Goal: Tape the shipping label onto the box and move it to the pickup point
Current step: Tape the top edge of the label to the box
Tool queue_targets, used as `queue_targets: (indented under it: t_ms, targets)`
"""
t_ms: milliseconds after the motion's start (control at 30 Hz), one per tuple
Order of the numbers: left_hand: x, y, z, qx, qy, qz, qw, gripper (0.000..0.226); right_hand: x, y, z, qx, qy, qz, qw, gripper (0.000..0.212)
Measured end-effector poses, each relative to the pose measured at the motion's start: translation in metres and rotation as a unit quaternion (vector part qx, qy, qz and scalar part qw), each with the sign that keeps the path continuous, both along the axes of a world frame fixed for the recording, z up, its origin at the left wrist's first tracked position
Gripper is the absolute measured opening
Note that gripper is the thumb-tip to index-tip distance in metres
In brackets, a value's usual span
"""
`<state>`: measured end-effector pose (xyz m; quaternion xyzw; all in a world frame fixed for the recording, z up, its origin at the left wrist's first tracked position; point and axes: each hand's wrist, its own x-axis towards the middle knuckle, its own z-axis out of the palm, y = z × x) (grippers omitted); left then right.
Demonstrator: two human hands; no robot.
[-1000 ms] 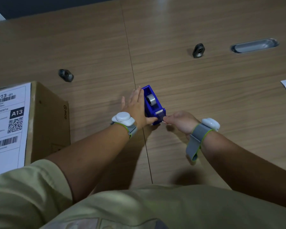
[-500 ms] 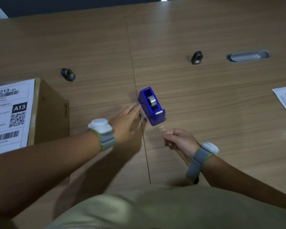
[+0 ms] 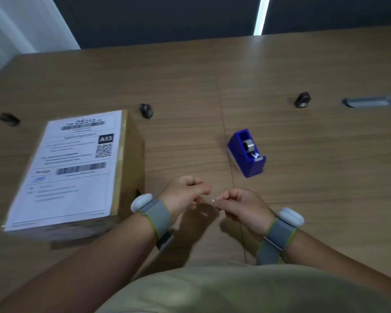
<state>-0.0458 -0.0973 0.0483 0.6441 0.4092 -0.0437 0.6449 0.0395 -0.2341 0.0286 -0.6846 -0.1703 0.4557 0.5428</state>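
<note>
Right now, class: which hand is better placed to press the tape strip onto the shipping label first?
Left. The left hand is beside the box bearing the shipping label; the right hand, pinching the strip's other end, is farther away.

tabletop (image 3: 303,199): wood grain, centre seam | wall (image 3: 167,19): dark | light strip (image 3: 260,16): bright, vertical, upper right | white panel (image 3: 20,23): upper left | grommet slot (image 3: 370,101): metal, far right
</note>
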Motion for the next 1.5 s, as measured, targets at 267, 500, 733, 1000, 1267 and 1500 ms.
queue_targets:
  t_ms: [267,500,733,1000,1267,1500]
  targets:
    - [-0.056,0.059,0.03,0.156,-0.041,-0.042,0.986,0.016,-0.055,0.058,0.025,-0.015,0.005,0.012,1.0,0.013]
    - [-0.079,0.147,0.068,0.352,-0.046,-0.068,0.932,0.007,-0.086,0.156,0.041,0.013,0.031,-0.045,0.998,0.017]
    - [-0.061,0.227,0.054,0.384,-0.037,-0.117,0.915,0.008,-0.087,0.239,0.047,-0.041,0.005,-0.089,0.995,0.014]
    - [-0.049,0.244,0.015,0.42,-0.05,-0.147,0.894,0.008,-0.08,0.264,0.038,-0.165,-0.051,-0.024,0.985,0.033]
    - [-0.044,0.256,0.002,0.422,-0.064,-0.147,0.892,0.011,-0.067,0.275,0.033,-0.228,-0.068,-0.001,0.971,0.029]
    - [-0.047,0.259,-0.003,0.428,-0.082,-0.139,0.89,0.018,-0.066,0.277,0.033,-0.241,-0.038,-0.015,0.97,0.031]
